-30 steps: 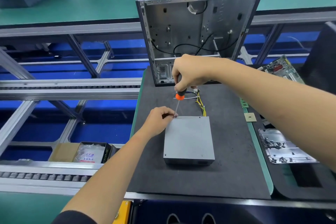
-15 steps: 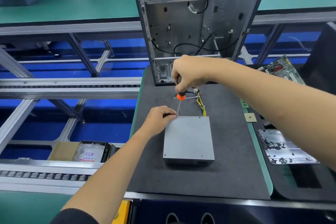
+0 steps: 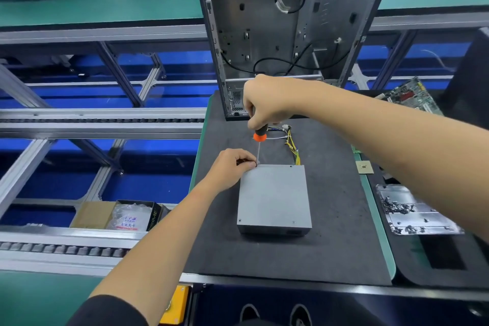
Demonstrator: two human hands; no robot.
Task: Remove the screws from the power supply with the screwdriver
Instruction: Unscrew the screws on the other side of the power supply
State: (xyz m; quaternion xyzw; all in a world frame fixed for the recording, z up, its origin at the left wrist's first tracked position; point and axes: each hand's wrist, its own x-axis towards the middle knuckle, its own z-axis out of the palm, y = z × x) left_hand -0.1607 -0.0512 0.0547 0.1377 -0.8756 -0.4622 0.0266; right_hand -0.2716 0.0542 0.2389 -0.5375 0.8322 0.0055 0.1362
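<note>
The right hand (image 3: 264,106) grips the screwdriver (image 3: 258,144) upright, tip at the power supply (image 3: 274,198)'s eleven o'clock corner. The left hand (image 3: 230,167), fingers curled, pinches at the shaft's tip there.

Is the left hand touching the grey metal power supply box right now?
Touching. The head view shows the left hand with its fingertips against the far left corner of the grey metal power supply box, beside the screwdriver shaft.

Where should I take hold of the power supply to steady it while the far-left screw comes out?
Grip the power supply across its two long side walls near the front, from above. It lies flat as a low box, the screwdriver and left hand crowd the far-left corner, and cables leave its far edge.
</note>
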